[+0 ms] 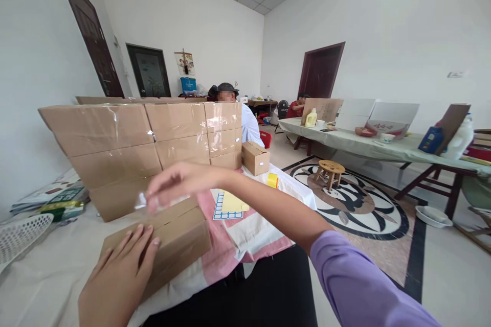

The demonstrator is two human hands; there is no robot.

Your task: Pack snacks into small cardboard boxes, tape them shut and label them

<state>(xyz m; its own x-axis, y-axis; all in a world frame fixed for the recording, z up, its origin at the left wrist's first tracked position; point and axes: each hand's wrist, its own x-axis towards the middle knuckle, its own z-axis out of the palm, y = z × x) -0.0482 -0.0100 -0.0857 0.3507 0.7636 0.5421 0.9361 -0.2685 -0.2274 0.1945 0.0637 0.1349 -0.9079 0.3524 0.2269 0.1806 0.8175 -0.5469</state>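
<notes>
A closed cardboard box (pixel 178 232) lies on the cloth-covered table in front of me. My left hand (pixel 123 265) rests flat on its top at the near left, fingers stretched out. Above the box's far left end, my right hand (pixel 172 184) reaches across, slightly blurred, with its fingers pinched together. A small shiny strip of clear tape (pixel 141 200) shows at those fingertips. To the right of the box, a blue-bordered sheet (pixel 226 207) with a pale yellow sheet on it lies on the pink and white cloth. A yellow roll of tape (pixel 272 180) stands farther back.
Stacked taped cardboard boxes (pixel 176 135) form a wall behind my hands. One small carton (pixel 255 158) sits at its right end. A white basket (pixel 23 235) is at far left. A person (pixel 250 125) sits behind the stack. A wooden stool (pixel 329 171) stands on the floor.
</notes>
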